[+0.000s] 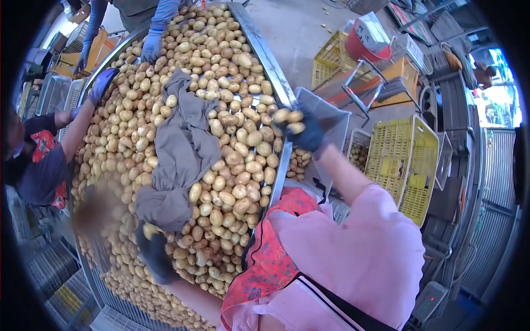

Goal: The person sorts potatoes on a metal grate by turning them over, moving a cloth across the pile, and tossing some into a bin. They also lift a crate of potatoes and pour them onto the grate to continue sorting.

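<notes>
My right hand (pixel 307 131), in a dark glove, is closed round several potatoes (pixel 289 117). It is over the metal rim of the sorting table, above a grey bin (pixel 331 113) that holds more potatoes. My left hand (pixel 154 255), gloved in dark grey, has its fingers curled at a potato (pixel 149 230) on the pile, just below a crumpled grey cloth (pixel 179 154). Its fingertips are partly hidden. Yellow-brown potatoes (pixel 121 143) cover the table on both sides of the cloth.
Co-workers' gloved hands, one blue (pixel 151 47) and one purple (pixel 102 84), reach onto the pile from the far side. A metal rim (pixel 265 49) edges the table. Yellow crates (pixel 391 149), a red tub (pixel 365 47) and a metal-framed stand (pixel 364 83) are to the right.
</notes>
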`<state>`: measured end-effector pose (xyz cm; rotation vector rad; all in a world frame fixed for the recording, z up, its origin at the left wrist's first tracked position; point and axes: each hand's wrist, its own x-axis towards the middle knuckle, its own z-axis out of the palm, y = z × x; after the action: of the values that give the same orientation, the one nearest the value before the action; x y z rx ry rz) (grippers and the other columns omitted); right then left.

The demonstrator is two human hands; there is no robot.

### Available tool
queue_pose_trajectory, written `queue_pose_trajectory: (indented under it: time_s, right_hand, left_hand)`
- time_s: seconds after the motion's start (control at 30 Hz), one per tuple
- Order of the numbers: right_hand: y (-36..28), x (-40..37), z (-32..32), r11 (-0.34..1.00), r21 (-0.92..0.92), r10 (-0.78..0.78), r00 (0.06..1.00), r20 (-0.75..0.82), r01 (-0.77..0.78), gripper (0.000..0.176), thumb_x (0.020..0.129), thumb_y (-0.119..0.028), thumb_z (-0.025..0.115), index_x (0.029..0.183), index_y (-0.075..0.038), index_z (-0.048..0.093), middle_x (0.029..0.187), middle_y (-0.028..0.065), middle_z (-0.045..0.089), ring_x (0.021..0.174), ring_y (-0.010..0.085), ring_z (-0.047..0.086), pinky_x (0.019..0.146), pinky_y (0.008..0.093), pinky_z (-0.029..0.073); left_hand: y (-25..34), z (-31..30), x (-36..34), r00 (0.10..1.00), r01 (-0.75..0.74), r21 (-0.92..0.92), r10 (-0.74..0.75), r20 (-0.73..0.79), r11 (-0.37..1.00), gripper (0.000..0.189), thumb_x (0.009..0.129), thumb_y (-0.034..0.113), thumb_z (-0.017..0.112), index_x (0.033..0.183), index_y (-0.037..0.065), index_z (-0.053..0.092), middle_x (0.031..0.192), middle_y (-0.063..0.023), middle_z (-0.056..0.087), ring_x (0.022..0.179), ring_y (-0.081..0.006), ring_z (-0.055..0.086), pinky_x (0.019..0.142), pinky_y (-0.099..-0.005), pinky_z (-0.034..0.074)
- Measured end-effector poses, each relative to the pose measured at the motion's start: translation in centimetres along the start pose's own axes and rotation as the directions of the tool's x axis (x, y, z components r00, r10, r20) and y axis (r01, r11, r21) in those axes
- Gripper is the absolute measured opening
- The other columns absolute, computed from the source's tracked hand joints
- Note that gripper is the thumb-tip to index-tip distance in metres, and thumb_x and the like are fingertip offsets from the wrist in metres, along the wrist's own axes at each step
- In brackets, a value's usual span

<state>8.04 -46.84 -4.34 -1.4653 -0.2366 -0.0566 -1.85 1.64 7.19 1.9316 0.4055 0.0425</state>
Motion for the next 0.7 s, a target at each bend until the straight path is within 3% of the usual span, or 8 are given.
queue_pose_trajectory:
  time_s: [0.13,0.2,0.27,0.37,0.47,0.57,0.6,0.7]
  right_hand:
    - [-1.3,-3.4,-17.4,0.669,-0.743,-0.215,0.956,-0.200,-0.005,0.031,0.083,-0.011,0.068,0.109,-0.002,0.054,0.106,0.0088,0.065,0.093,0.0209,0.064,0.081,0.0338,0.050]
    - [-1.3,-4.0,-23.9,0.927,-0.172,0.190,0.814,-0.549,-0.332,0.038,0.087,-0.027,0.062,0.117,-0.005,0.053,0.107,0.0105,0.065,0.093,0.0252,0.064,0.079,0.0378,0.051]
    - [-2.4,-3.3,-24.5,0.809,0.539,0.575,0.507,-0.643,-0.234,0.048,0.091,-0.043,0.056,0.124,-0.008,0.053,0.109,0.0122,0.065,0.093,0.0296,0.064,0.078,0.0418,0.052]
    - [-6.5,-2.5,-12.7,0.812,-0.185,0.403,0.762,-0.507,-0.553,0.049,0.092,-0.034,0.056,0.127,0.001,0.054,0.116,0.0080,0.060,0.107,0.0192,0.056,0.095,0.0326,0.043]
    - [-8.5,-5.7,1.7,0.929,-0.011,0.366,0.911,0.192,-0.371,0.042,0.089,-0.019,0.059,0.126,0.000,0.054,0.123,0.0077,0.057,0.117,0.0175,0.051,0.102,0.0331,0.040]
    - [-9.3,-8.3,11.3,0.776,0.356,0.272,0.786,0.555,-0.520,0.043,0.087,-0.013,0.065,0.128,-0.004,0.052,0.117,0.0066,0.058,0.112,0.0137,0.054,0.096,0.0303,0.044]
    - [-12.4,-9.6,12.3,0.677,0.453,0.370,0.801,0.472,-0.580,0.040,0.086,-0.013,0.067,0.123,-0.004,0.056,0.115,0.0054,0.059,0.109,0.0146,0.055,0.095,0.0303,0.044]
    - [-14.2,-12.0,8.3,0.977,-0.147,-0.150,0.988,0.029,0.153,0.044,0.082,-0.012,0.072,0.122,-0.005,0.055,0.116,0.0097,0.059,0.107,0.0235,0.057,0.093,0.0337,0.045]
  left_hand:
    - [1.6,3.4,-5.8,0.968,-0.206,0.286,0.152,0.199,0.936,0.046,0.084,0.000,0.059,0.128,-0.005,0.049,0.127,-0.0116,0.052,0.116,-0.0206,0.050,0.095,-0.0329,0.043]
    - [1.9,5.3,-6.7,0.976,0.144,-0.098,-0.126,0.176,0.985,0.053,0.083,-0.002,0.061,0.133,-0.003,0.045,0.126,-0.0108,0.052,0.116,-0.0212,0.050,0.097,-0.0335,0.043]
    - [3.0,7.9,-7.5,0.980,-0.122,-0.244,0.155,0.123,0.962,0.069,0.078,-0.002,0.068,0.139,0.000,0.036,0.123,-0.0108,0.055,0.110,-0.0202,0.054,0.096,-0.0329,0.044]
    - [6.1,11.1,-8.4,0.945,-0.231,-0.265,0.281,0.167,0.936,0.073,0.075,-0.002,0.072,0.139,0.000,0.037,0.121,-0.0117,0.056,0.109,-0.0202,0.056,0.095,-0.0335,0.046]
    - [8.7,13.8,-9.3,0.869,-0.328,-0.259,0.398,0.295,0.908,0.075,0.072,0.000,0.075,0.138,0.001,0.039,0.124,-0.0123,0.056,0.114,-0.0235,0.055,0.098,-0.0363,0.044]
    - [8.2,16.6,-9.9,0.624,-0.739,0.038,0.660,0.418,0.673,0.073,0.069,0.007,0.078,0.133,0.001,0.043,0.124,-0.0143,0.056,0.120,-0.0332,0.052,0.102,-0.0428,0.040]
    - [8.1,17.1,-10.0,0.545,-0.783,0.031,0.662,0.514,0.621,0.068,0.073,0.007,0.076,0.132,0.000,0.043,0.125,-0.0153,0.055,0.123,-0.0312,0.050,0.102,-0.0417,0.039]
    - [7.9,15.7,-12.5,0.690,-0.501,-0.073,0.449,0.567,0.862,0.082,0.077,0.005,0.070,0.146,0.000,0.025,0.149,-0.0163,0.031,0.137,-0.0275,0.032,0.112,-0.0401,0.027]
